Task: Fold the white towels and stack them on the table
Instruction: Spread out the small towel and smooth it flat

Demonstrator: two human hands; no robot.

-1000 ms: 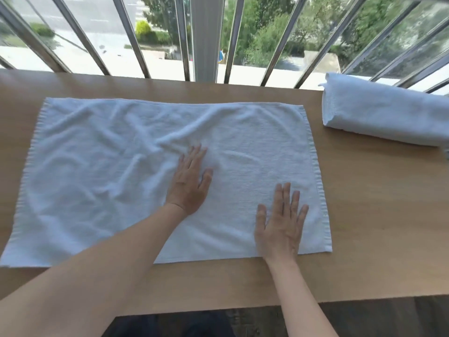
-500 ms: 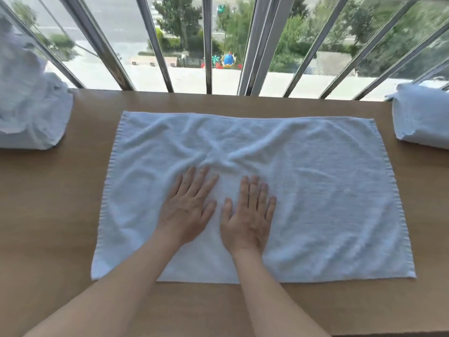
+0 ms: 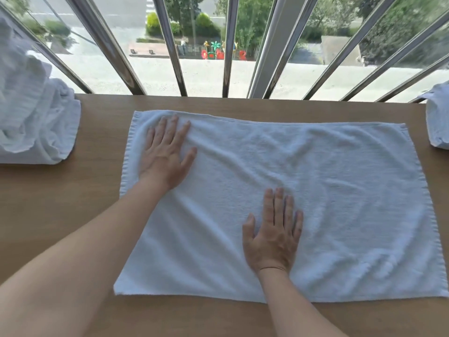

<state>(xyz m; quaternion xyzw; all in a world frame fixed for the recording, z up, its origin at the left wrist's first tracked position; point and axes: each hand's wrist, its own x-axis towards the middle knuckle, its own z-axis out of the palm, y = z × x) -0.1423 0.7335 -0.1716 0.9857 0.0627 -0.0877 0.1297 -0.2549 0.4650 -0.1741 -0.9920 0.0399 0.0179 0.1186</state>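
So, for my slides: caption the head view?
Left hand and right hand press flat on a spread white towel on a wooden table; crumpled towels left, another towel right.

1. metal bars [image 3: 168, 45] across the window, shiny and fanning outward.
2. outside, green bushes [image 3: 202, 20] and trees.
3. bright flower-shaped figures [image 3: 211, 54] by a low fence: red, green, yellow.

Wooden table [image 3: 73, 215], with a flat towel [image 3: 328, 195] spread across the middle, a crumpled pile [image 3: 36, 127] of white towels on the left and an edge towel [image 3: 438, 122] poking in on the right.
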